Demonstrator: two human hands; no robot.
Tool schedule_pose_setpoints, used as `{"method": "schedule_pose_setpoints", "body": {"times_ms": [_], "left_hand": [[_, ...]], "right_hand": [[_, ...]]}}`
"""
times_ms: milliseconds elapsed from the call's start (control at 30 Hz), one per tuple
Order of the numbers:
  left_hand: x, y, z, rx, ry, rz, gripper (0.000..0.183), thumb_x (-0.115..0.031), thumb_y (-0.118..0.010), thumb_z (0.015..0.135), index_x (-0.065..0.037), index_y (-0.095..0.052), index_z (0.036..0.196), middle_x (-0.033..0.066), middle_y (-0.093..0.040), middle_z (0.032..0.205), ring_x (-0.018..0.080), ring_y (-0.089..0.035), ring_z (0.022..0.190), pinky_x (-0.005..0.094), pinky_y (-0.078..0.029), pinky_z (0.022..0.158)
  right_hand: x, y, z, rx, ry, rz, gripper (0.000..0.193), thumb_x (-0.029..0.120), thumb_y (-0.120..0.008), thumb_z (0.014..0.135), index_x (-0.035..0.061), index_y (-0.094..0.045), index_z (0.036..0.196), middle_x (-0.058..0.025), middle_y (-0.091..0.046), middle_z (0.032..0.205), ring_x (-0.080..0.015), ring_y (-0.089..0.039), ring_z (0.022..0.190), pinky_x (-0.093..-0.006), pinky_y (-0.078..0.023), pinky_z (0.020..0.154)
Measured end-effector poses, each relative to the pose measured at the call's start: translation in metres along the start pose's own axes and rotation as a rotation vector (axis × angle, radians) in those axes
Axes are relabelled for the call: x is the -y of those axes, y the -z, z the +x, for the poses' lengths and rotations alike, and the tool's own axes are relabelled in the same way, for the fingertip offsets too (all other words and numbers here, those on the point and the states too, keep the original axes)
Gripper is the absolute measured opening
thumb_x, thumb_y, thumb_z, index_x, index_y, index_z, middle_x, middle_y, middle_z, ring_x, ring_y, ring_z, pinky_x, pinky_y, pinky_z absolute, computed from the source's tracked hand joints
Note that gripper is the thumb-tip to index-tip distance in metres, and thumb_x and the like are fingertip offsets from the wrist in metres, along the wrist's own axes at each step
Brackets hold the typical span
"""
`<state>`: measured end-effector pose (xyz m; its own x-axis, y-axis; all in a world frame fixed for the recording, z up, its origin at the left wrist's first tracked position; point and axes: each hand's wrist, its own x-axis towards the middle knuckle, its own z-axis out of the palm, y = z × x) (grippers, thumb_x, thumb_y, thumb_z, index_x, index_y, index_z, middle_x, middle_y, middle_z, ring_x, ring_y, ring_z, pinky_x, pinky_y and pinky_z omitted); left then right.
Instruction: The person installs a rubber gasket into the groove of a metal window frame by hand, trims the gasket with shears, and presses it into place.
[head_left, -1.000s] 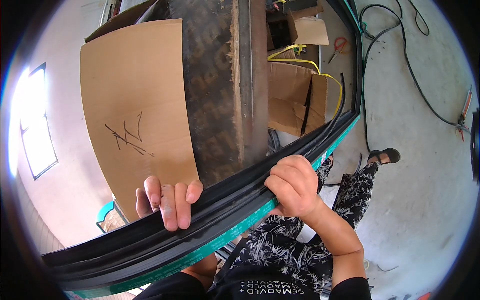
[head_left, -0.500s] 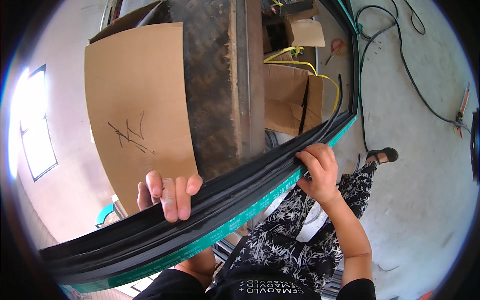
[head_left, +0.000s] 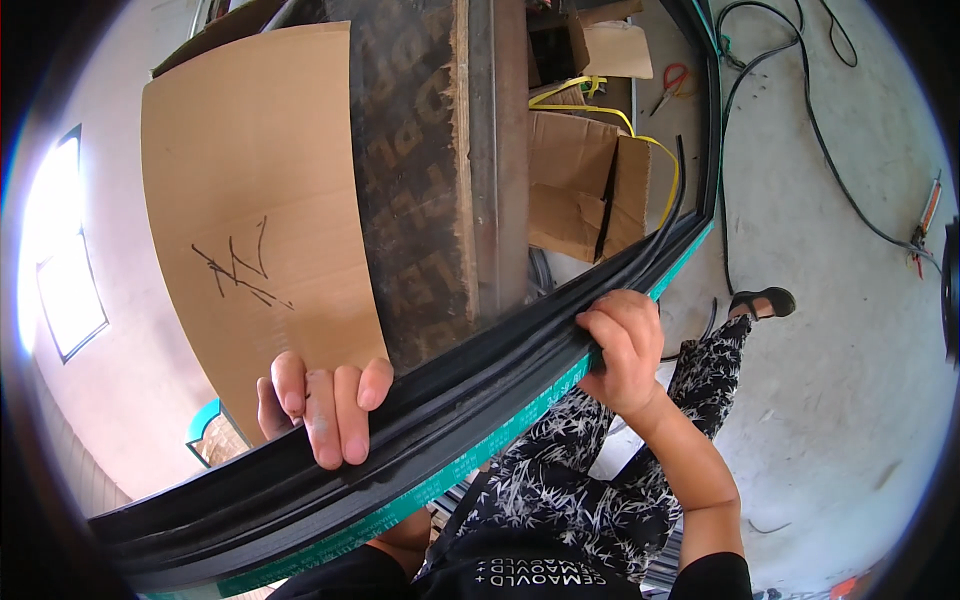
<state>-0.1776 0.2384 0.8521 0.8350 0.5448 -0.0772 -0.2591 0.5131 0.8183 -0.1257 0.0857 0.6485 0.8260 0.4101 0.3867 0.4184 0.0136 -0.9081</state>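
Note:
A long black frame (head_left: 430,440), with green printed tape (head_left: 440,495) along its near outer side, crosses in front of me from lower left to upper right. My left hand (head_left: 328,405) is hooked over it from the far side, its fingers curled onto the grooved face. Farther right, my right hand (head_left: 625,350) grips the near edge, fingertips bent onto the grooves and thumb low by the green tape. A thin black rubber strip (head_left: 679,190) runs along the frame up to the right hand; its loose end sticks up beyond. What lies under the right fingertips is hidden.
Beyond the frame are a large cardboard sheet (head_left: 260,180), a dark board (head_left: 410,180) and an open cardboard box (head_left: 570,180) with yellow strapping. Red-handled scissors (head_left: 670,85) lie farther back. On the floor at right are a black cord (head_left: 815,130) and a caulking gun (head_left: 928,215).
My right hand has shifted slightly left along the frame. My left hand appears a little lower and farther left, still hooked over it. The cardboard beyond has shifted left in view.

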Motion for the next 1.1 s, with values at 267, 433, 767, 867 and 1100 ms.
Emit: {"method": "schedule_pose_setpoints", "body": {"times_ms": [267, 433, 767, 867, 1100], "left_hand": [[-0.008, 0.023, 0.014, 0.333, 0.138, 0.001, 0.050, -0.040, -0.015, 0.102, -0.005, -0.051, 0.102, 0.0130, -0.066, 0.078, 0.0243, -0.064, 0.079, 0.0397, -0.037, 0.090], [-0.002, 0.028, 0.043, 0.608, 0.375, 0.246, 0.077, -0.060, -0.007, 0.096, -0.002, -0.057, 0.104, 0.0111, -0.065, 0.084, 0.0242, -0.062, 0.082, 0.0430, -0.033, 0.093], [-0.012, 0.045, 0.083, 0.715, 0.524, 0.223, 0.080, -0.063, -0.008, 0.095, -0.004, -0.061, 0.084, 0.0035, -0.064, 0.071, 0.0195, -0.061, 0.066, 0.0389, -0.042, 0.079], [-0.015, 0.062, 0.087, 0.625, 0.490, 0.126, 0.079, -0.062, -0.010, 0.095, -0.004, -0.061, 0.080, 0.0033, -0.064, 0.070, 0.0188, -0.059, 0.061, 0.0380, -0.043, 0.074], [-0.026, 0.098, 0.087, 0.591, 0.450, 0.018, 0.075, -0.063, -0.020, 0.095, -0.001, -0.062, 0.083, 0.0036, -0.060, 0.066, 0.0179, -0.055, 0.056, 0.0364, -0.044, 0.071]], "right_hand": [[-0.023, 0.054, 0.031, 0.388, -0.203, 0.380, 0.052, 0.047, -0.068, 0.079, 0.0017, -0.061, 0.104, -0.0146, -0.061, 0.100, -0.0311, -0.057, 0.095, -0.0404, -0.045, 0.084], [-0.063, 0.058, 0.043, 0.477, -0.466, 0.186, 0.027, 0.021, -0.067, 0.082, 0.0010, -0.064, 0.101, -0.0140, -0.063, 0.100, -0.0307, -0.058, 0.095, -0.0370, -0.046, 0.082], [-0.090, 0.028, 0.070, 0.869, -0.500, 0.338, 0.019, 0.009, -0.071, 0.079, 0.0016, -0.067, 0.095, -0.0111, -0.064, 0.098, -0.0283, -0.057, 0.099, -0.0360, -0.045, 0.088], [-0.095, 0.012, 0.077, 0.942, -0.496, 0.366, 0.019, 0.008, -0.072, 0.077, 0.0006, -0.067, 0.093, -0.0113, -0.063, 0.095, -0.0294, -0.056, 0.096, -0.0369, -0.044, 0.087], [-0.075, -0.021, 0.074, 0.830, -0.320, 0.239, 0.022, 0.008, -0.074, 0.070, 0.0031, -0.067, 0.091, -0.0094, -0.063, 0.091, -0.0293, -0.057, 0.089, -0.0375, -0.047, 0.079]]}}
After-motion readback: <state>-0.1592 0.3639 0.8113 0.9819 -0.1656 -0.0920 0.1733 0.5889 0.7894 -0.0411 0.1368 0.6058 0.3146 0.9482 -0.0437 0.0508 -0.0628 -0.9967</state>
